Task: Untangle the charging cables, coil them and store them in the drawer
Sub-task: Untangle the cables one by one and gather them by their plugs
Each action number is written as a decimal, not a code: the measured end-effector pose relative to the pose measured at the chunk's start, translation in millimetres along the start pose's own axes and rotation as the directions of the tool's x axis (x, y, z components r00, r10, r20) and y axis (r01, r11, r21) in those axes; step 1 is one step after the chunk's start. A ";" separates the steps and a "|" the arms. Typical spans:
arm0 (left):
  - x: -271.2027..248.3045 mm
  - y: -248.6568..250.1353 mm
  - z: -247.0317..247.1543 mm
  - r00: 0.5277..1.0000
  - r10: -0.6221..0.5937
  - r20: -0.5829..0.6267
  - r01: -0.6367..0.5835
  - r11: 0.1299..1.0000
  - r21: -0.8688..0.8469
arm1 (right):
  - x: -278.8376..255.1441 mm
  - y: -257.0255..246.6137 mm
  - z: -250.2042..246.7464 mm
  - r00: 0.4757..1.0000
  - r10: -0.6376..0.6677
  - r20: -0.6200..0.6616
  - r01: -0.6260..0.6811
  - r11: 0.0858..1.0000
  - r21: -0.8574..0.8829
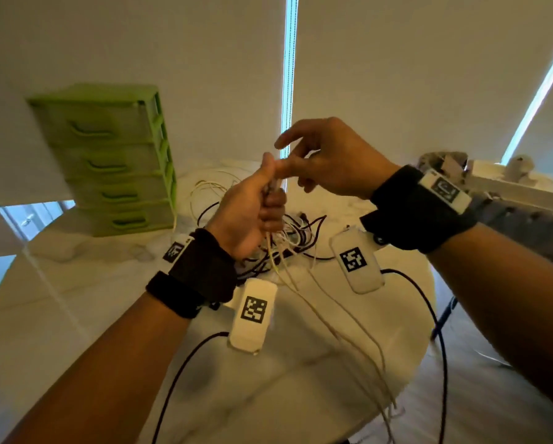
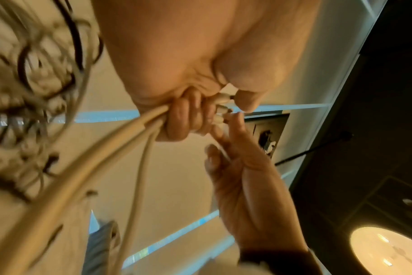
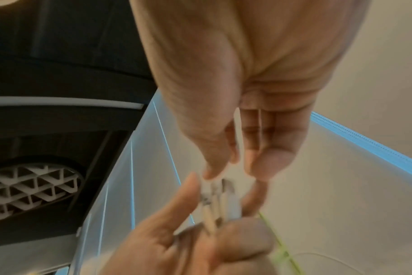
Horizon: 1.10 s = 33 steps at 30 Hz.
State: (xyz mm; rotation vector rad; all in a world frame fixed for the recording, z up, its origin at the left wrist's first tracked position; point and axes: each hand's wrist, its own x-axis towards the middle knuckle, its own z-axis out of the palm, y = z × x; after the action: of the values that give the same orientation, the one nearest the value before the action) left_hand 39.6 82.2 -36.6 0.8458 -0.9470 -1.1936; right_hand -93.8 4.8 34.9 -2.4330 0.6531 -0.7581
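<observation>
1. Left hand (image 1: 249,216) grips a bunch of white cable ends (image 2: 220,109) in a fist; right hand (image 1: 329,155), fingers loosely spread and holding nothing, touches their tips.
2. Remaining cables (image 1: 288,241) lie tangled mid-table (image 1: 76,315), uncoiled.
3. Green drawer unit (image 1: 108,158), far left edge: all drawers closed. Judged early; nothing stored.

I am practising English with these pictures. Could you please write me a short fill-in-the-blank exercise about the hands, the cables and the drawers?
1. The left hand grips a bunch of white cables just below their ____.
2. The right hand has its fingers ____, reaching toward the plugs.
3. The drawer unit on the table is ____ in colour.
4. All its drawers are ____.

Missing words: plugs; open; green; closed
</observation>
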 end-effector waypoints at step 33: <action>-18.3 -11.0 -100.5 0.968 -0.050 -0.246 -0.001 0.979 -0.203 | 42.2 -24.4 95.5 0.929 -0.203 0.309 0.271 0.942 -0.195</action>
State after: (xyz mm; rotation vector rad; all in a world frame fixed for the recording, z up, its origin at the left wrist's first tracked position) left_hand 126.6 102.6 -87.3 0.8237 -0.6007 -1.1514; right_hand 3.3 29.5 -3.2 -2.8050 0.3521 -0.4205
